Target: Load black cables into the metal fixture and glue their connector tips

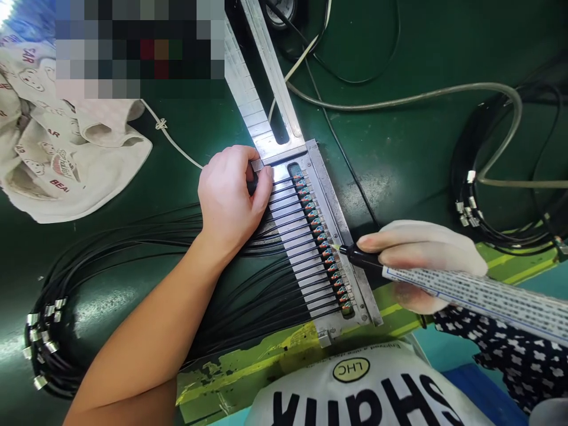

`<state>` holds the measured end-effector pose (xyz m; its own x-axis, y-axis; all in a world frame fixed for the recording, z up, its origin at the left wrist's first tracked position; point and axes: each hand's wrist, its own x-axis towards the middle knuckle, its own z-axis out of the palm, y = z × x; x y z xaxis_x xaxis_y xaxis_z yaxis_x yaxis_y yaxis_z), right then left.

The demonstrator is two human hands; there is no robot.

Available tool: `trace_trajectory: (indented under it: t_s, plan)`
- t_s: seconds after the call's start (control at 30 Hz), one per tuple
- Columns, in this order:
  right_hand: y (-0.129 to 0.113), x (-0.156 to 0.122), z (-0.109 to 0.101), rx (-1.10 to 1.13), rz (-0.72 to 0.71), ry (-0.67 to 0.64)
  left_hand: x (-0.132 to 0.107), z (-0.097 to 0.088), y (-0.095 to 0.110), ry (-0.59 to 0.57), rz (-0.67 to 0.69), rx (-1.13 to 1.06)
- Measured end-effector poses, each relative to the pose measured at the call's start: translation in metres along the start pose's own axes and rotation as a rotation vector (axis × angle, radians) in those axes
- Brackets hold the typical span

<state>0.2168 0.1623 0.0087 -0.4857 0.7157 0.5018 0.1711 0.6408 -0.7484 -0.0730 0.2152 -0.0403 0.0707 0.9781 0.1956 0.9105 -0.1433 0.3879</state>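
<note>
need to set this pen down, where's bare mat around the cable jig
Bare green mat shows right of the metal cable jig, below the grey hose, left of the coiled black cables. A smaller patch lies between the printed cloth and the black cable bundle. Crowded: the jig's cable row, under the left hand and the pen in the right hand.

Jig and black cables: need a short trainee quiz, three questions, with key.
1. Which hand holds the black pen: the bare left hand or the gloved right hand?
2. True or false: the pen's tip is at the row of connectors in the metal jig.
3. Away from the jig, the black cables end in: A) metal tips, B) plastic plugs, C) bare wire?

Key: 1 gloved right hand; 2 true; 3 A.
</note>
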Motion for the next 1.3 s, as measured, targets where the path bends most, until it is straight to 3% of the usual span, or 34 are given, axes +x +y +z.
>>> trace_trajectory:
  t_s: [0.13, 1.3]
  plan:
    - [0.0050, -0.0024, 0.0016, -0.015, -0.021, -0.100, 0.0003, -0.0005, 0.0005, -0.003, 0.000, -0.008]
    - [0.0071, -0.0023, 0.0042, 0.004, 0.001, -0.078, 0.0010, -0.0024, 0.0020, -0.015, -0.009, -0.003]
